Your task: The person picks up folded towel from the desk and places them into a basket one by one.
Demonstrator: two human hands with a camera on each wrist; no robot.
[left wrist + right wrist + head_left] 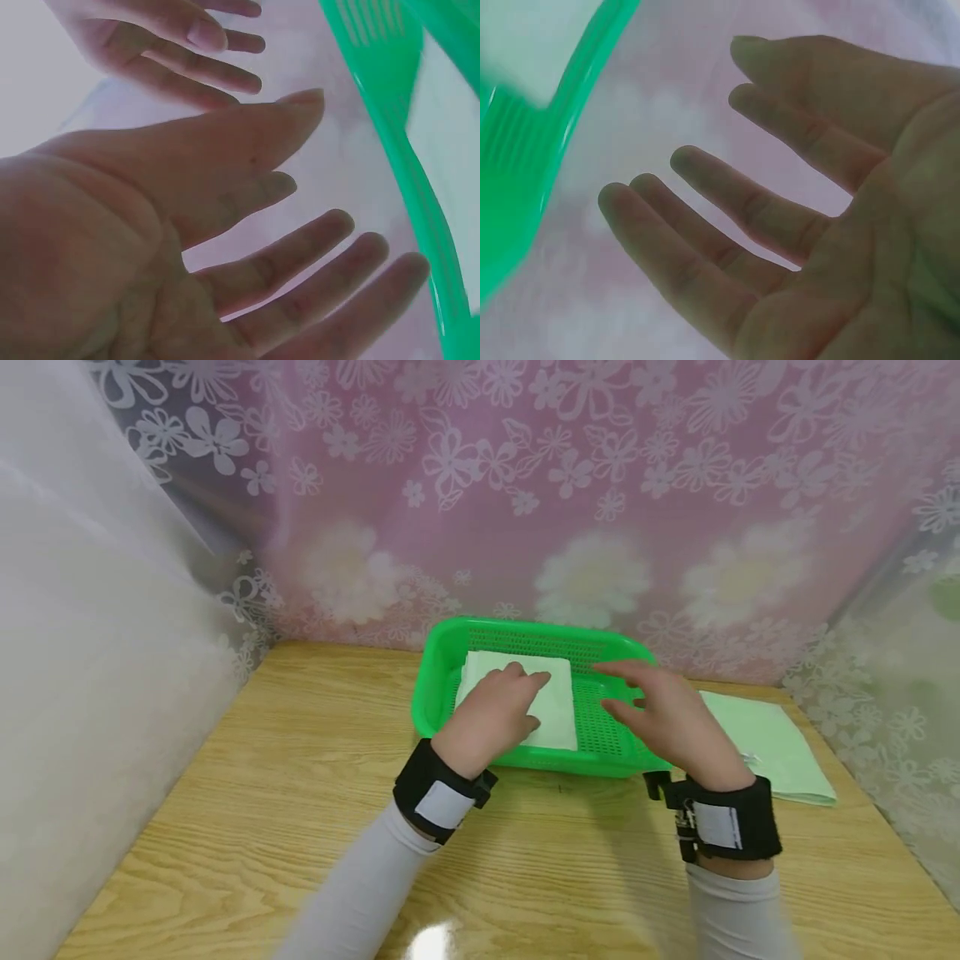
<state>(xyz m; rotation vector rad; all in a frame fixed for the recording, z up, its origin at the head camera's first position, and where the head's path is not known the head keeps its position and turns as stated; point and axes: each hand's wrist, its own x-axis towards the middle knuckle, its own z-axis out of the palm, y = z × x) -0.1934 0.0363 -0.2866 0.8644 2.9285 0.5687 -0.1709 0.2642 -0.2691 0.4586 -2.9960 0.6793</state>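
A green plastic basket (525, 762) with slotted walls stands at the back of the table. In its left part lies a folded pale green cloth (555, 706). My left hand (491, 710) hovers over the cloth and the basket's front rim, its fingers spread and holding nothing. Over the basket's right end hangs my right hand (667, 710), thumb and fingers apart with nothing between them. Both wrist views show relaxed fingers and a bare palm, with the basket's rim (416, 187) beyond the left fingertips.
Right of the basket, another light green cloth (780, 743) lies flat on the wooden table (300, 777), with a small shiny item (750, 759) on it. A pink floral curtain (480, 527) hangs right behind the table, and pale sheeting (97, 610) borders the left side.
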